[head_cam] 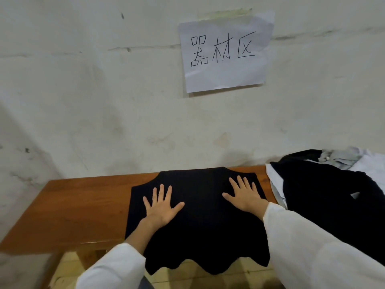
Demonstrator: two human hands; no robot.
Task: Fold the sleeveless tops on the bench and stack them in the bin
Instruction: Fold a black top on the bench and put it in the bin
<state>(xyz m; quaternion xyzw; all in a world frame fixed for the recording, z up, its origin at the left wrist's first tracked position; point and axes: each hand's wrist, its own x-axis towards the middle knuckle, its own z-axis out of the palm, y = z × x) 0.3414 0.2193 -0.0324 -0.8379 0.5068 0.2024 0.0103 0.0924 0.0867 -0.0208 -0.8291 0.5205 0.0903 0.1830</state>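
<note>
no grip: left hand (161,207) and right hand (244,195) flat, fingers spread, pressing black top (200,232) on bench (83,205).

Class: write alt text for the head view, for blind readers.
Left hand and right hand lie flat on a black sleeveless top spread over a wooden bench. A heap of clothes sits at its right end; a handwritten sign hangs above.

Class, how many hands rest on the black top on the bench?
2. The left hand lies flat on the black top's left half, the right hand flat on its right half. None appear hidden.
</note>
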